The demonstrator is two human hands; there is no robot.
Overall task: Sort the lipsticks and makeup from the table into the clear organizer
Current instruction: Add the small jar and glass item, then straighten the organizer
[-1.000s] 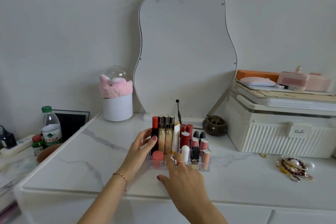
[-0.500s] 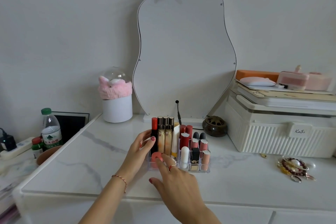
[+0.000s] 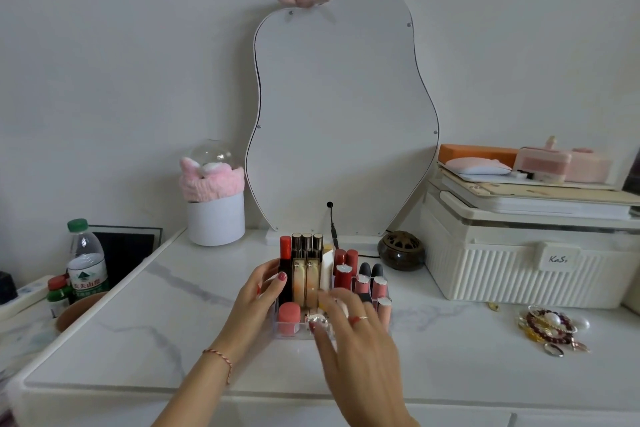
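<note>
Organizer (image 3: 290, 326) holds three gold tubes (image 3: 307, 246), both hands touching.

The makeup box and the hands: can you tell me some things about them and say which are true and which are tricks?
1. The clear organizer sits on the marble table in front of the mirror. True.
2. The left hand is touching the water bottle. False: it rests against the organizer's left side; the bottle stands far off to the left.
3. The right hand hovers over the front of the organizer with its fingers spread. True.
4. The organizer is empty. False: it holds lipsticks and tubes standing upright.
5. The beaded bracelets lie inside the organizer. False: they lie on the table, to the right.
</note>
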